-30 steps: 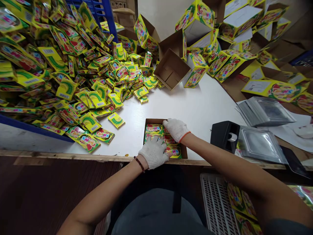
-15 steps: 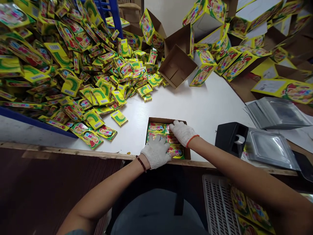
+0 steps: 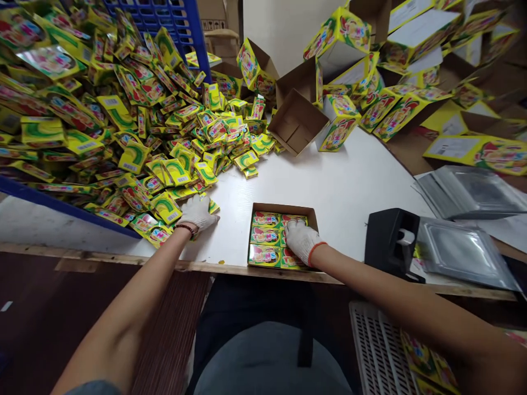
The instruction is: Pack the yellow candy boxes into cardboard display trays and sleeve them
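My left hand (image 3: 198,213), in a white knitted glove with a dark bead bracelet at the wrist, is at the near edge of a heap of small yellow-green boxes (image 3: 177,170). Its fingers and thumb close round a small box (image 3: 214,206), whose end shows past them. An open cardboard carton (image 3: 284,207) lies near the table edge, with several small boxes (image 3: 264,236) in rows, printed faces up. Inside its right half, my gloved right hand (image 3: 302,240) has its fingers bent onto the small boxes; the fingertips are partly hidden.
A blue plastic crate (image 3: 197,38) lies tipped at the left behind the heap. Empty printed cartons (image 3: 300,123) crowd the back and right. A black tape dispenser (image 3: 389,241) and clear plastic trays (image 3: 461,249) stand at the right. Below the table is a white slatted basket (image 3: 381,351).
My left hand has moved left from the carton to the edge of the heap and closed on a small box. My right hand stays in the carton, slightly lower, its fingers more bent.
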The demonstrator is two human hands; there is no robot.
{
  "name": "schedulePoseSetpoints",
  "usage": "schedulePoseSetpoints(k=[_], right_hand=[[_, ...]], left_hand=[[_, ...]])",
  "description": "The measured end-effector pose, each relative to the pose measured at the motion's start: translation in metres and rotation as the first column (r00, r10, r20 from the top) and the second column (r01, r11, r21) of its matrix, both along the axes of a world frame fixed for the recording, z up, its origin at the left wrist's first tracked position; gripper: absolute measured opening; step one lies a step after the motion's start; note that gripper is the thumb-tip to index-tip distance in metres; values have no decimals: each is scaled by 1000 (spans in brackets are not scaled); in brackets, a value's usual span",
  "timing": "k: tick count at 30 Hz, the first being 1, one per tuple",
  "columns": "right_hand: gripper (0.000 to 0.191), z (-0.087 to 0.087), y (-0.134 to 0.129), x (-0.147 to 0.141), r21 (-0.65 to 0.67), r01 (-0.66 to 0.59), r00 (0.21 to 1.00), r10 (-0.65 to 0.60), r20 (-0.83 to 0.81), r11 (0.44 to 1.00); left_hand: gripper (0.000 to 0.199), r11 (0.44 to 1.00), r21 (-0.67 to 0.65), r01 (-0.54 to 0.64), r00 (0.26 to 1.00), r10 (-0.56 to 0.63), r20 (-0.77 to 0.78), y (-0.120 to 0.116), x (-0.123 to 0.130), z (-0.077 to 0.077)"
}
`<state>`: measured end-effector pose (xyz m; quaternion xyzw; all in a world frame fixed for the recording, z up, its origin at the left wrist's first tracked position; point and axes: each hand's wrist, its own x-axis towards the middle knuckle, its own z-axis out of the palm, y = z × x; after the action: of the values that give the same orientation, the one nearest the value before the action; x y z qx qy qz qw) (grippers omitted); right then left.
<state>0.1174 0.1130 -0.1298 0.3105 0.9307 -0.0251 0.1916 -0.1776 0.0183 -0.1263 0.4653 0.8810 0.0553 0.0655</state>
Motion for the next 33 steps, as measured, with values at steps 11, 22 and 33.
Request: schedulePoseSetpoints(k=[11, 22, 33], right_hand=[[53, 41, -3, -13, -196, -286, 628, 29, -777, 938], [23, 25, -5, -8, -381, -54, 853, -156, -498, 923], [17, -20, -25, -28, -485, -79, 851, -194, -488, 871]], left_hand=[[75, 899, 437, 23, 456, -398, 796, -39, 89, 23], [49, 927, -70, 369, 928, -372, -25, -90, -21, 1], [48, 848, 486, 212, 932, -326, 161, -58, 48, 11]])
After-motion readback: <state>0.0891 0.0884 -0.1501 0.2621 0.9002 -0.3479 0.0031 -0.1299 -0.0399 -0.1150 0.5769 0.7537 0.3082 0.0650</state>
